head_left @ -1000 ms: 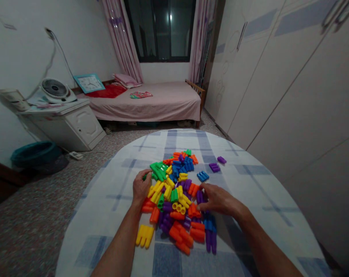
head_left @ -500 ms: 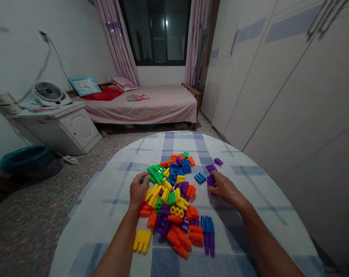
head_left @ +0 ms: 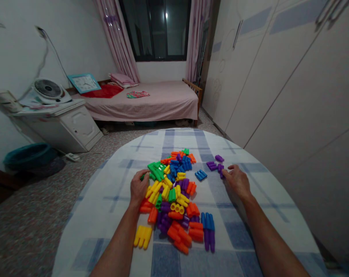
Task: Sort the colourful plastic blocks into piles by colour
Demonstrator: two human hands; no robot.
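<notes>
Setting or straightening one purple piece (head_left: 221, 170) with the right hand (head_left: 237, 180), by the looks of it, over toward the far right edge of the tabletop (head_left: 269, 196). Touching that piece with the fingertips, just beside the two other purple pieces (head_left: 211, 166), but not showing enough to tell pinching from letting go. Probably calling for a gentle loosening next, without nudging the neighbours. Meanwhile curling the left hand (head_left: 139, 188) beside the green pieces (head_left: 157, 170), on the pile's flank facing the left edge; not showing whether pinching anything. Now counting: getting three purple in that little group, one loose blue piece (head_left: 201, 175) between group and pile, plus, toward the near edge, one joined blue-and-purple stack (head_left: 208, 231) and one separate yellow piece (head_left: 142, 236). Not managing an honest total for the mixed pile (head_left: 178, 209) down the middle, overlapping way too much.
</notes>
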